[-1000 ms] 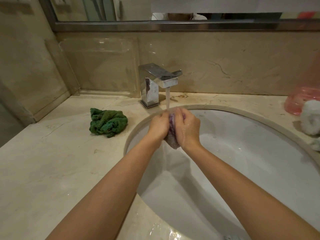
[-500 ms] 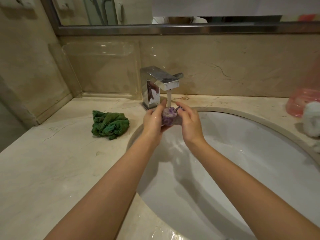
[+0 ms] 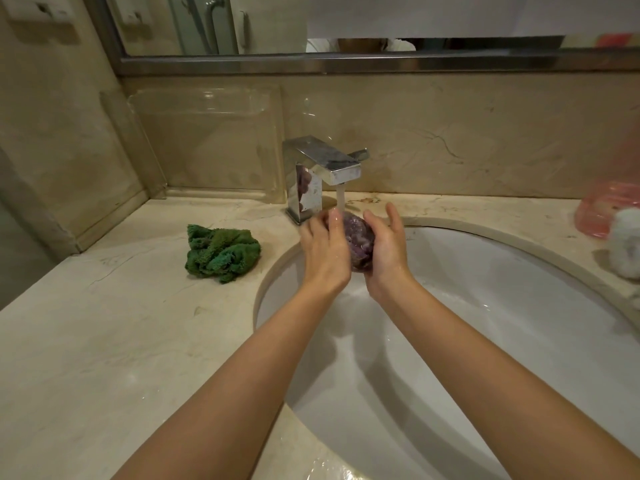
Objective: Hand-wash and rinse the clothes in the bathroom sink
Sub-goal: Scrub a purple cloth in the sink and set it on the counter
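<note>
Purple cloth, lower than before; between left hand, right hand

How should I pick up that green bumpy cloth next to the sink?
Come straight down from above and pinch the high crumpled middle of the green cloth. It lies in a loose heap on the counter, apart from the sink, so its raised folds probably give fingers something to close on; its flat edges hug the stone.

At three o'clock a pink container and a white bundle are blurred and cropped by the edge.
</note>
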Demonstrator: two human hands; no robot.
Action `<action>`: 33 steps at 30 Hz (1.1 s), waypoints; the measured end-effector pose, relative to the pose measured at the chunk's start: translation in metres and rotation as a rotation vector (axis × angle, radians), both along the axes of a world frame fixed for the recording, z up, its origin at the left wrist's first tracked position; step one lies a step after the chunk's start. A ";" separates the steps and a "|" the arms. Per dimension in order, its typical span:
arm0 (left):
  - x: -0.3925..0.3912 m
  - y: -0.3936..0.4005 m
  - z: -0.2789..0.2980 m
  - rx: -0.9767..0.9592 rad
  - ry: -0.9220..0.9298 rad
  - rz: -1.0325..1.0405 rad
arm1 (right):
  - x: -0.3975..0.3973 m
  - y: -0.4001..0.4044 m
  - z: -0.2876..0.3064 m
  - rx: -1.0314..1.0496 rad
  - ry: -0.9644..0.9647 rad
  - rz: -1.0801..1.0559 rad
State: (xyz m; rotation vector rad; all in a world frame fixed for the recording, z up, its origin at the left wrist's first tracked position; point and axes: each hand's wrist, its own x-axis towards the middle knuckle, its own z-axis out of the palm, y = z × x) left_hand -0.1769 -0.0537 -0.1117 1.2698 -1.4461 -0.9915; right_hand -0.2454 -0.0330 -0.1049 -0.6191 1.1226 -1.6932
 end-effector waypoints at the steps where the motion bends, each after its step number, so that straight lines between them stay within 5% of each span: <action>1: -0.002 -0.002 0.000 0.034 0.027 0.034 | -0.002 -0.003 -0.002 -0.018 0.028 -0.018; 6: -0.001 -0.011 -0.002 0.124 0.224 0.155 | 0.008 -0.010 -0.008 0.038 0.290 0.018; 14: 0.007 -0.017 0.001 0.105 0.268 0.224 | 0.020 -0.027 -0.011 0.166 0.601 -0.010; 26: 0.011 -0.020 0.003 0.354 0.357 0.115 | 0.021 -0.020 -0.011 0.010 0.706 -0.192; 33: 0.011 -0.016 0.004 0.292 0.292 0.050 | 0.014 -0.024 -0.017 0.092 0.614 -0.323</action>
